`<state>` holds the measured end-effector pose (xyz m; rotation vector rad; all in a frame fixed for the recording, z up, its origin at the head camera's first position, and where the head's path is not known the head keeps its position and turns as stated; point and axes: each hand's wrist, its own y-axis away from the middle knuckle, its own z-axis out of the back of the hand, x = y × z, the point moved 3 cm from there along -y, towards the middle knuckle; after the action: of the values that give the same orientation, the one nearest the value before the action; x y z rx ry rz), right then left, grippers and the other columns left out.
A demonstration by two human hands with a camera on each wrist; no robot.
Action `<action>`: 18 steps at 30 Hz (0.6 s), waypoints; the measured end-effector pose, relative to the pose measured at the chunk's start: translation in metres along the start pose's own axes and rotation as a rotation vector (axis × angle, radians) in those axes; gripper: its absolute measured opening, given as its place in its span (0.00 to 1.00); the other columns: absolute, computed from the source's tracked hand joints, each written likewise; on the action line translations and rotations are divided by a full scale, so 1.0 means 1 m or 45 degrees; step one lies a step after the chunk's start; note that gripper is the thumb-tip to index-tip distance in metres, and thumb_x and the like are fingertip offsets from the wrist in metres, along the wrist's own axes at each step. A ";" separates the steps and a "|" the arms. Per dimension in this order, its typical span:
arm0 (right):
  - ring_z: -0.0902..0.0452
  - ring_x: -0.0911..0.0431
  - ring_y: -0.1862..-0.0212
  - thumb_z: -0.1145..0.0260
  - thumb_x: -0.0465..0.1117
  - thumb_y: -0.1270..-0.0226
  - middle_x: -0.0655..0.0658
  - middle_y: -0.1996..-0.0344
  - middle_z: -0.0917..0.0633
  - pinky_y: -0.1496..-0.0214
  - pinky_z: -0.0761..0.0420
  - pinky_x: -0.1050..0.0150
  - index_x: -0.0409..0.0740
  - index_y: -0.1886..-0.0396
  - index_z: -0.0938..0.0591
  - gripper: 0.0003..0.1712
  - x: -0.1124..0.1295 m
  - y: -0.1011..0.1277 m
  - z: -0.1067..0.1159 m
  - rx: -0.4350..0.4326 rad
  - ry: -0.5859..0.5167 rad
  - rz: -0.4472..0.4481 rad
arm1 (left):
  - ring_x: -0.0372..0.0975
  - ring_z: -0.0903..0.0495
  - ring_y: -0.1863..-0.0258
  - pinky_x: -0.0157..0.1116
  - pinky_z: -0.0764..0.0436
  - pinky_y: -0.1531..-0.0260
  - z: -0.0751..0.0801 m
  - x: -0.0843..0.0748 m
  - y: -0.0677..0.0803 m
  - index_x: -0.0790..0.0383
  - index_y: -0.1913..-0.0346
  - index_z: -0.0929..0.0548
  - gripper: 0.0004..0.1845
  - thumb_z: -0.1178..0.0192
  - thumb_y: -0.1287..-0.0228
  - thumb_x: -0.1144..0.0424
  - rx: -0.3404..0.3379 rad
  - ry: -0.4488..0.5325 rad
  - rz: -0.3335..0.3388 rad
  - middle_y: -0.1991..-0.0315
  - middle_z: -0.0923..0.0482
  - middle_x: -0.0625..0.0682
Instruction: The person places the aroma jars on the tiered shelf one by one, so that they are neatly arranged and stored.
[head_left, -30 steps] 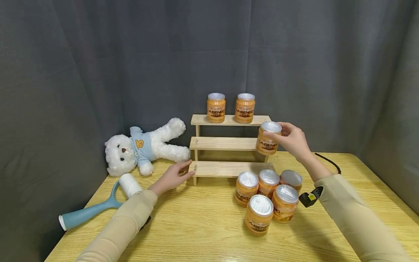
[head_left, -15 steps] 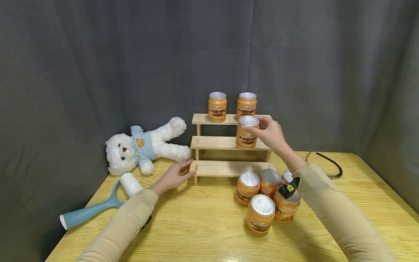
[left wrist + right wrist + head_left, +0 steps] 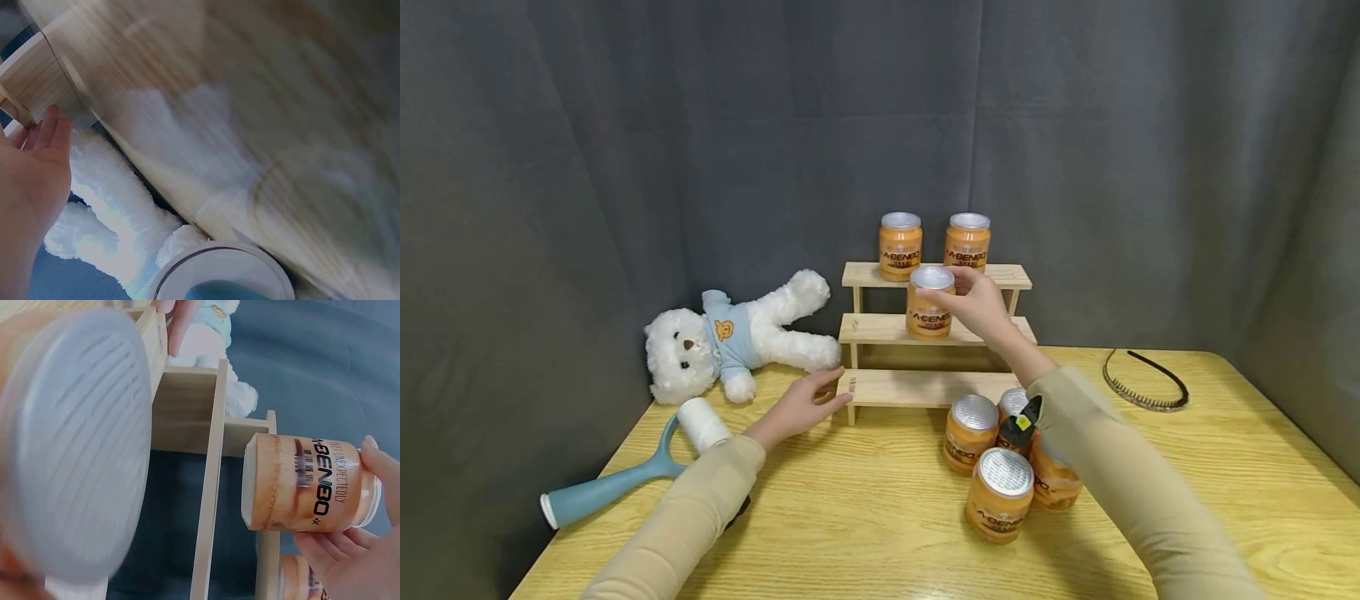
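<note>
Head view: the right hand point(image 3: 977, 304) grips a jar point(image 3: 929, 302) by its top, upright, its base at the middle shelf point(image 3: 880, 329) near the left end — touching or not, unclear. The left hand point(image 3: 801, 406), fingers straight, rests on the bottom shelf's left corner.

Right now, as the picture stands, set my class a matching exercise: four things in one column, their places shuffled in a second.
Things:
1. plush bear
2. lint roller
3. headband
4. jar in the right hand

Places:
A. middle step of the wooden rack
B. table's far right
C. lying left of the rack
D. near the left sleeve

Pairs: 1-C, 2-D, 3-B, 4-A
</note>
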<state>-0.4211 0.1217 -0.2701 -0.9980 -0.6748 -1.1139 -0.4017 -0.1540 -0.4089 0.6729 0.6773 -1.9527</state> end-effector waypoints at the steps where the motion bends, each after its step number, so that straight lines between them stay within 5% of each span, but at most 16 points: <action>1: 0.27 0.48 0.44 0.28 0.57 0.47 0.40 0.44 0.24 0.42 0.23 0.54 0.39 0.35 0.32 0.44 0.000 -0.001 -0.003 0.002 -0.006 -0.001 | 0.49 0.32 0.36 0.44 0.29 0.36 0.000 0.000 0.000 0.62 0.29 0.40 0.37 0.44 0.34 0.47 0.000 -0.002 -0.001 0.30 0.40 0.57; 18: 0.24 0.49 0.47 0.28 0.53 0.47 0.41 0.49 0.20 0.46 0.20 0.56 0.39 0.43 0.25 0.36 0.008 -0.016 -0.049 0.056 0.000 0.041 | 0.50 0.32 0.36 0.44 0.29 0.36 -0.001 0.000 0.000 0.64 0.30 0.40 0.36 0.44 0.33 0.49 -0.008 -0.008 -0.012 0.30 0.40 0.58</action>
<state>-0.4352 0.0723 -0.2795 -0.9685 -0.6786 -1.0665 -0.4018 -0.1532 -0.4091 0.6606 0.6836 -1.9597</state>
